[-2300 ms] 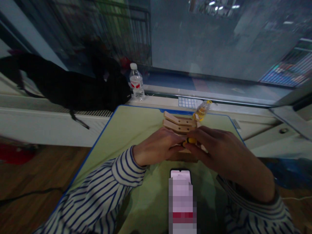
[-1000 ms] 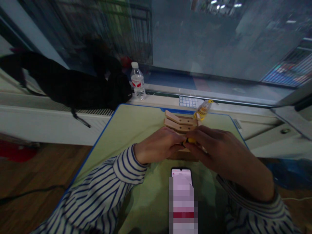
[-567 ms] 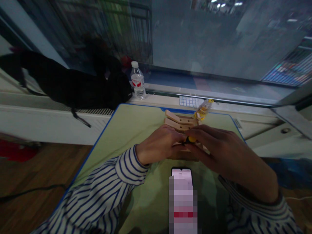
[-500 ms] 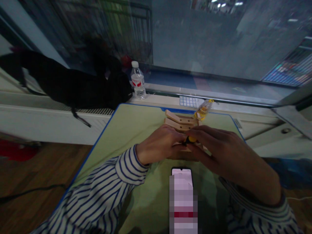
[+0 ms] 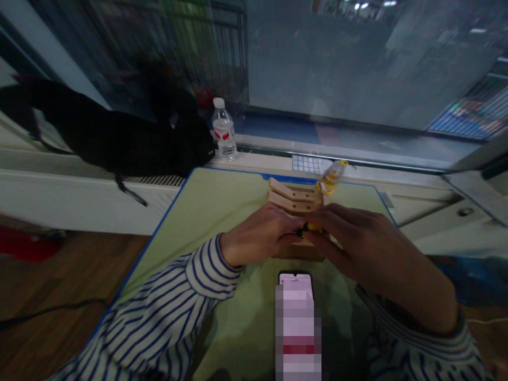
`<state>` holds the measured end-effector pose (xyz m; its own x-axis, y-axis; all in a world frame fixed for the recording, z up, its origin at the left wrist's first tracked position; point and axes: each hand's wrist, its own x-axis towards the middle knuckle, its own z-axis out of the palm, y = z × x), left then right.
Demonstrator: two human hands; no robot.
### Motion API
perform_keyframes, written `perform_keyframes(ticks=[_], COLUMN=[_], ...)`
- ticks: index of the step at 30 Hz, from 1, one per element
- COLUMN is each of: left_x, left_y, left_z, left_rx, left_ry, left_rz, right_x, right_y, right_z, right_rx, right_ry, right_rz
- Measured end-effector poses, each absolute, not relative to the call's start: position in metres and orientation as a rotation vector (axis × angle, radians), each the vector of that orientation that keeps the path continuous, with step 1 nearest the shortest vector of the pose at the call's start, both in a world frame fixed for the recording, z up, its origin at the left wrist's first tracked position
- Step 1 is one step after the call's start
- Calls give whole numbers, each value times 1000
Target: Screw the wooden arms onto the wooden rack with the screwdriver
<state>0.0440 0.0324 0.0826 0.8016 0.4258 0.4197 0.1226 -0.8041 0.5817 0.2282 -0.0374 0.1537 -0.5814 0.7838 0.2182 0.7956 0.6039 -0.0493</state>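
Low over the table, my right hand [image 5: 357, 238] pinches the yellow handle of a small screwdriver [image 5: 315, 226] between thumb and fingers. Its black end points left, toward my left hand [image 5: 262, 233]. That hand is closed, thumb and forefinger meeting at the screwdriver's black end; what else it grips is hidden. Just beyond and beneath both hands is a wooden piece of work [image 5: 291, 202], with pale angled slats that have drilled holes. Its near lower part shows under my fingers, and the middle is covered by my hands.
A phone [image 5: 296, 280] lies on the green, blue-edged table [image 5: 222, 196] in front of me. Behind the wood is a clear pack with yellow parts [image 5: 332, 177]. A water bottle [image 5: 225, 132] and a black bag [image 5: 119, 137] rest on the sill by the window.
The screwdriver handle looks slightly turned between my right fingers. Both hands stay in nearly the same place, and the wooden piece has not visibly moved.
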Motion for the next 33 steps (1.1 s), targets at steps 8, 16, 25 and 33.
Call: perform_keyframes(ticks=[8, 16, 25, 33], left_x=[43, 44, 44, 43], left_y=[32, 31, 34, 34], left_z=[85, 89, 84, 80], left_rx=[2385, 2407, 2561, 2530], left_ry=[348, 410, 500, 457], left_rz=[735, 761, 667, 714], right_x=[229, 229, 227, 227], right_y=[-38, -36, -39, -37], right_z=[152, 151, 153, 152], right_rx=[-1339, -1334, -1231, -1186], right_ry=[-2599, -2609, -2596, -2636], right_rz=[-112, -128, -163, -150])
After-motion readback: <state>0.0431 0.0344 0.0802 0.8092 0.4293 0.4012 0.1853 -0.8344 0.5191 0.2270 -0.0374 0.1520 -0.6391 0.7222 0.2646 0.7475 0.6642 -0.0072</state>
